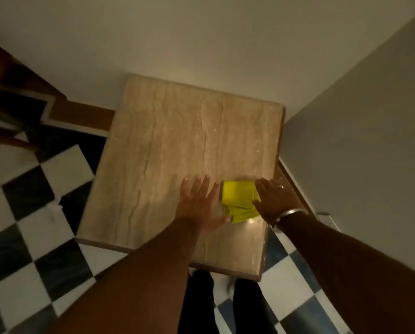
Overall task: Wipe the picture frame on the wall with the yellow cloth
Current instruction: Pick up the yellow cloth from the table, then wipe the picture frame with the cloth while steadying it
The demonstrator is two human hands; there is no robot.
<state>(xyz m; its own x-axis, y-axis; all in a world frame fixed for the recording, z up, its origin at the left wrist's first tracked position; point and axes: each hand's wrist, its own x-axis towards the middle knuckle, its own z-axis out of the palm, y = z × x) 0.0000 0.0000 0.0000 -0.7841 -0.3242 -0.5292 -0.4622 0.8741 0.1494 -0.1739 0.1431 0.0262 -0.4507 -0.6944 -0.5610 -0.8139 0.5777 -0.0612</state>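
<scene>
Yellow cloth [239, 201] is lying folded near the table [177, 131] edge, both hands [198, 203] [277, 201] flanking it, fingers spread, gripping nothing.

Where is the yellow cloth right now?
In the head view, the folded yellow cloth lies on the stone tabletop near its right front edge, between the left hand and the right hand.
</scene>
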